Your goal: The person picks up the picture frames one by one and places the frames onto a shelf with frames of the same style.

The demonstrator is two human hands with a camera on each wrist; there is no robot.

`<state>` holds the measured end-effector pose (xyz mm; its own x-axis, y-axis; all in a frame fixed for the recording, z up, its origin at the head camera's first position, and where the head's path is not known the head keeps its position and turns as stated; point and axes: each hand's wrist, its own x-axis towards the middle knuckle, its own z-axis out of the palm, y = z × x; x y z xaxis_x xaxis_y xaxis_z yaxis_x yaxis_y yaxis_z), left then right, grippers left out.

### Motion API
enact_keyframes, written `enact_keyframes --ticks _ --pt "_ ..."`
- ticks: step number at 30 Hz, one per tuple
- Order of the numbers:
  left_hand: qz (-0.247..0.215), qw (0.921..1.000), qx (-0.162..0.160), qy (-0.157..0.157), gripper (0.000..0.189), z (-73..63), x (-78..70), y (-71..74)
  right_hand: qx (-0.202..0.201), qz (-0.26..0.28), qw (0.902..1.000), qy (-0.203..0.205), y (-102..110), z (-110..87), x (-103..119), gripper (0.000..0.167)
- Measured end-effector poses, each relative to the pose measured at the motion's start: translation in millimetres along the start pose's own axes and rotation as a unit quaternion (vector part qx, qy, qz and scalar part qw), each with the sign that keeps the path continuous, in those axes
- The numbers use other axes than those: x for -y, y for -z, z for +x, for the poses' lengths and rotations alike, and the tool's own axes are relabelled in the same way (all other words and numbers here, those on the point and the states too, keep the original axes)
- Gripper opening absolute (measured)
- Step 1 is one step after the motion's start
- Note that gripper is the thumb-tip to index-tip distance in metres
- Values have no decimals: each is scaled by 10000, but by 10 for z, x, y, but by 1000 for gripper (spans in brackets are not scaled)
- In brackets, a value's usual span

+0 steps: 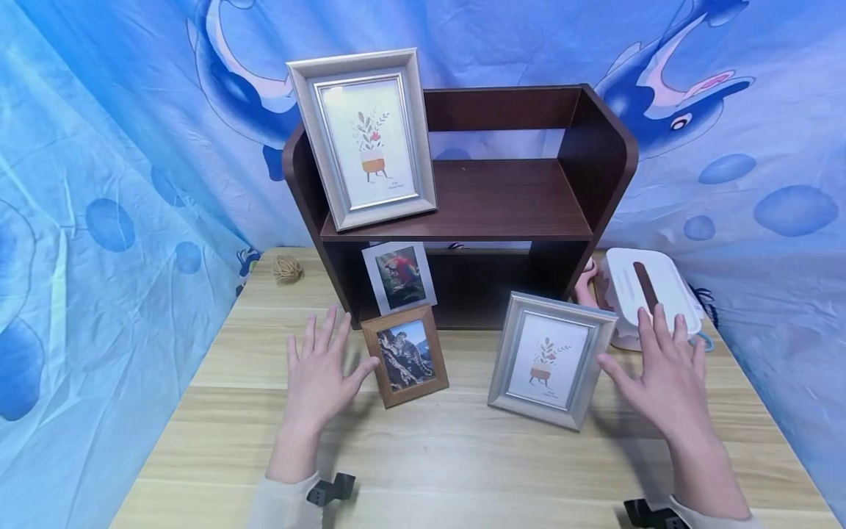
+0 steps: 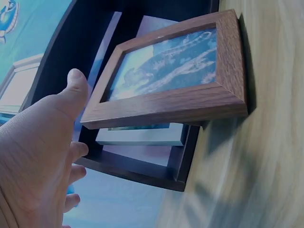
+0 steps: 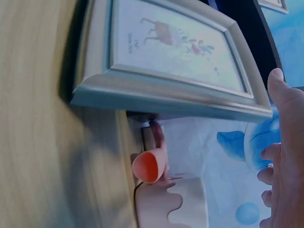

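My left hand (image 1: 320,382) is spread wide and holds nothing, thumb by the left edge of the brown frame (image 1: 406,356), just below mid-picture; my right hand (image 1: 670,386), equally wide and empty, has its thumb by the silver frame (image 1: 551,360), right of centre; whether either thumb touches I cannot tell; both frames lean back without my grip, presumably propped behind; beyond, the shelf (image 1: 515,198) bears a second silver frame (image 1: 373,139), upper left, angled probably for viewing.
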<state>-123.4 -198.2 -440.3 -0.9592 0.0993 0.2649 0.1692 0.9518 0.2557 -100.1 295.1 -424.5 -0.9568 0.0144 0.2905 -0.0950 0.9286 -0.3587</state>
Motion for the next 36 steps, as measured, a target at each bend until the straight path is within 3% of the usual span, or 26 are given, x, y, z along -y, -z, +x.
enact_keyframes --ticks 18,28,36 --pt "54 9999 110 120 95 -11 33 -36 75 11 9999 -153 -97 -101 -127 98" --pt "248 9997 -40 44 94 -10 31 -34 184 16 9997 -184 -123 -99 -115 97" --pt "402 9990 -65 170 94 -24 49 -50 136 -174 9995 -221 -154 -86 -106 97"
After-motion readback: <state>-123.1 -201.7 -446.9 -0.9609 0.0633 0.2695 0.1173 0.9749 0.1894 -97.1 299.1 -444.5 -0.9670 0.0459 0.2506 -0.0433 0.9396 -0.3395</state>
